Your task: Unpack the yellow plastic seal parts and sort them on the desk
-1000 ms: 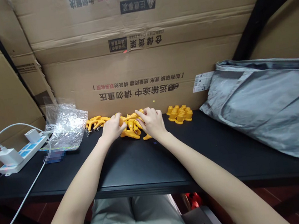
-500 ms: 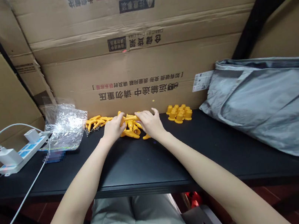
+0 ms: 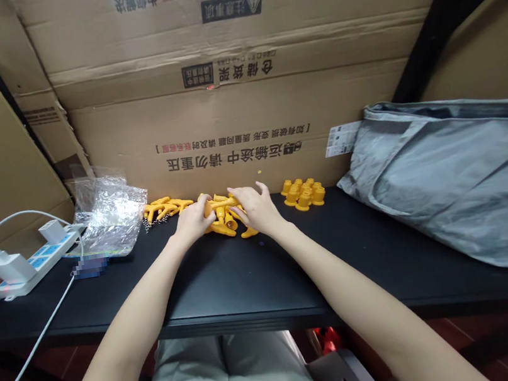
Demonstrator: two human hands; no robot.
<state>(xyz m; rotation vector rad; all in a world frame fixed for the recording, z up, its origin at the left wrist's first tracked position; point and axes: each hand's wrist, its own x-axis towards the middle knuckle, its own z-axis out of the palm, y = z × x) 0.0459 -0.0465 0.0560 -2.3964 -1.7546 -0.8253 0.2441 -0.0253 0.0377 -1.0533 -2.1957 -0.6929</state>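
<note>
My left hand point(image 3: 195, 217) is closed round the left end of a yellow plastic piece point(image 3: 222, 203). On the other end, the curled fingers of my right hand point(image 3: 257, 208) grip the same piece, with the index finger lifted. Both hands hide much of its shape. Just beneath lies a pile of similar yellow parts point(image 3: 223, 228), some with hollow round ends. Branched yellow pieces point(image 3: 168, 206) lie left of my left hand, beside small metal bits point(image 3: 156, 221) too fine to name. Yellow flanged caps point(image 3: 303, 194) stand grouped to the right of my right hand.
Clear plastic bags point(image 3: 111, 212) and a white power strip point(image 3: 31, 268) with a cable occupy the left of the black table point(image 3: 243, 281). A large grey fabric bag point(image 3: 449, 187) fills the right. Behind stands a cardboard wall point(image 3: 232, 111).
The held yellow piece sits slightly lower and tilted between my hands. My right fingers have shifted a little on it. The piles stay as they were.
</note>
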